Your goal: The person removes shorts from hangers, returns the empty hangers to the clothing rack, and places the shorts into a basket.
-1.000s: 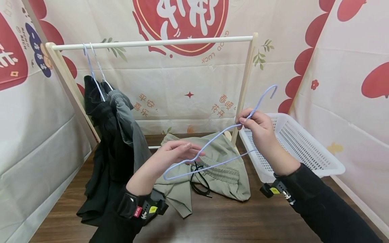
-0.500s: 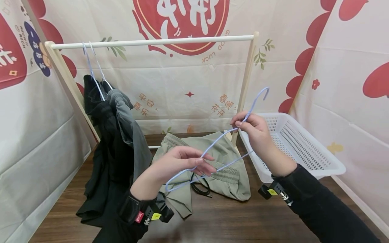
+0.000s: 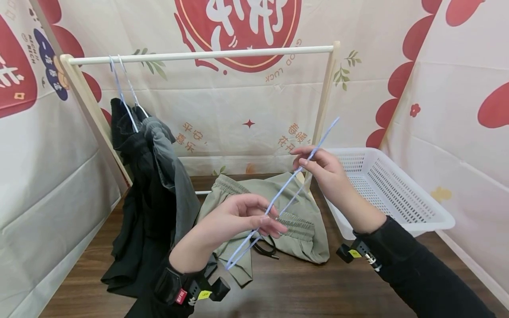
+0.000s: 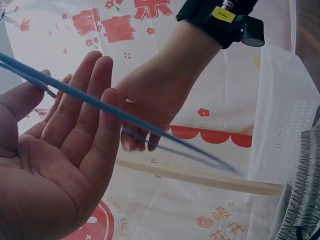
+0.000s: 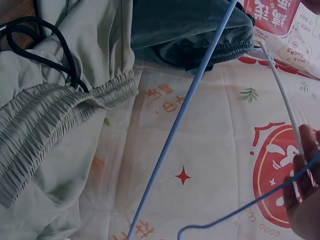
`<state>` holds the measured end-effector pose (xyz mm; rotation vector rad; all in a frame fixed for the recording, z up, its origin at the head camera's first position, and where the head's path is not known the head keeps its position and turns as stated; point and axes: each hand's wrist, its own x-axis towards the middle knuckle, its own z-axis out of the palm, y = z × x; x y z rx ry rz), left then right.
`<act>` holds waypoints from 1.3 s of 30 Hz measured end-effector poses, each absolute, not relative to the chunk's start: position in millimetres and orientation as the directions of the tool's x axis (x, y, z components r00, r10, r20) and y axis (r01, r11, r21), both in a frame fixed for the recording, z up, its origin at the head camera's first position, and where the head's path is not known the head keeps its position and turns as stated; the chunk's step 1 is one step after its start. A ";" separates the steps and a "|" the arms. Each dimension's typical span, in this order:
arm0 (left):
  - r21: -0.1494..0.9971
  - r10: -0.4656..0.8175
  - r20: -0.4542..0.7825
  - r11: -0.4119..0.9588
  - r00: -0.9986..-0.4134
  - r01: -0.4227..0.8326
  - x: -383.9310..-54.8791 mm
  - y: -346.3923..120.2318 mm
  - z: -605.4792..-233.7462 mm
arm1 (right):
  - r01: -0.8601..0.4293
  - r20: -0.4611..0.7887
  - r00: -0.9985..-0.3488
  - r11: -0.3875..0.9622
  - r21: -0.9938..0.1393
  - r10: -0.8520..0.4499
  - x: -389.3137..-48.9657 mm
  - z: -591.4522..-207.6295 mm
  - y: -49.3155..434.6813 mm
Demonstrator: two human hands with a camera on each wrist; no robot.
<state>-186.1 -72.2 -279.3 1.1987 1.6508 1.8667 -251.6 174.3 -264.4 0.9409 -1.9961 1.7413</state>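
A pale blue wire hanger [image 3: 289, 183] slants through the air between both hands, seen nearly edge-on. My right hand [image 3: 324, 168] pinches its neck just below the hook [image 3: 331, 126]. My left hand [image 3: 238, 216] is at its lower end, the wire crossing between thumb and fingers; the left wrist view shows the palm [image 4: 65, 175] with fingers extended behind the wire. Below lie sage-green pants [image 3: 304, 240] on the table, with a gathered elastic waistband [image 5: 55, 130] and a black drawstring [image 3: 265, 252].
A wooden rack with a white top rail [image 3: 222, 54] stands behind. At its left end, black pants [image 3: 145, 194] and grey pants [image 3: 166, 150] hang from two hangers. A white perforated basket [image 3: 391, 194] sits at the right, near the rack's right leg. Printed cloth walls surround the brown table.
The hanger has turned until nearly edge-on, its lower end swinging down and its hook moving left. My right hand has shifted left. The left hand has moved right and slightly down along the wire.
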 end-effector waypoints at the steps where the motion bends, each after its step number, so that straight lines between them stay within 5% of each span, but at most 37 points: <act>1: 0.939 0.744 0.342 -0.239 -0.574 0.248 -185.7 -71.5 -279.2 | -0.654 0.620 -0.737 0.053 -0.755 -0.269 -252.0 -263.9 174.0; 9: 0.944 0.721 0.327 -0.217 -0.611 0.249 -188.2 -66.6 -283.7 | -0.593 0.538 -0.798 0.191 -0.783 -0.272 -256.8 -261.7 173.5; 21: 0.934 0.667 0.353 -0.208 -0.657 0.290 -196.5 -60.0 -291.3 | -0.577 0.590 -0.803 0.141 -0.805 0.085 -240.6 -262.4 171.9; 39: 0.938 0.535 0.343 -0.149 -0.772 0.314 -206.7 -45.7 -292.4 | -0.390 0.358 -0.908 0.127 -0.912 -0.217 -204.6 -268.1 145.2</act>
